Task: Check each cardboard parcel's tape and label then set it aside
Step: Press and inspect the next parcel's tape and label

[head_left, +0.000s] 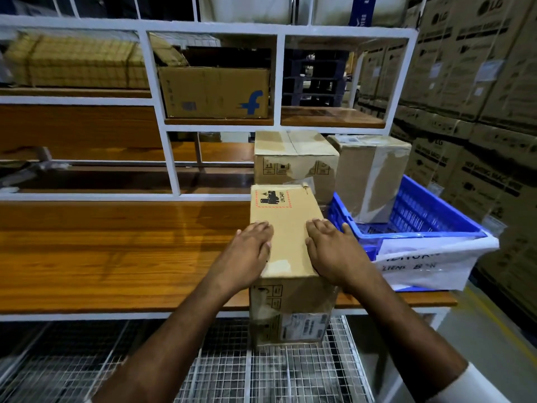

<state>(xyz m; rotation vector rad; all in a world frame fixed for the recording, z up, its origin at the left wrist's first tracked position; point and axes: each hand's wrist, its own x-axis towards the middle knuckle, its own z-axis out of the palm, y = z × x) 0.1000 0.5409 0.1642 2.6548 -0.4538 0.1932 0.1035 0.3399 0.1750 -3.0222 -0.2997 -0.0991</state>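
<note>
Two hands flat on top of the cardboard parcel [286, 228] at the front edge of the wooden counter [116, 257]: left hand [250, 251] on the left part of the top, right hand [334, 251] on the right, fingers [318, 226] straight and spread, pressing, not curled round anything. Red-bordered UN hazard label [272, 197] on the far end of the parcel's top; pale tape patch [279, 267] near the close edge; handling symbols and a white shipping label [309, 327] on the near face, print too blurred to read. Just behind, touching or nearly so, a second taped box [293, 158]. Beside to the right, a blue plastic crate [418, 228] with a third box [372, 175] standing inside and a white handwritten sheet [427, 266] draped over its near wall, writing partly cut off. Below the counter, wire mesh shelf [261, 367]. Above, white metal shelving frame [212, 27] with wooden boards, holding a carton with a blue "f" logo [215, 93] and a dim yellowish bundle [75, 61], hard to make out. At right, wall of stacked LG cartons [479, 82], cut off by the frame edge.
</note>
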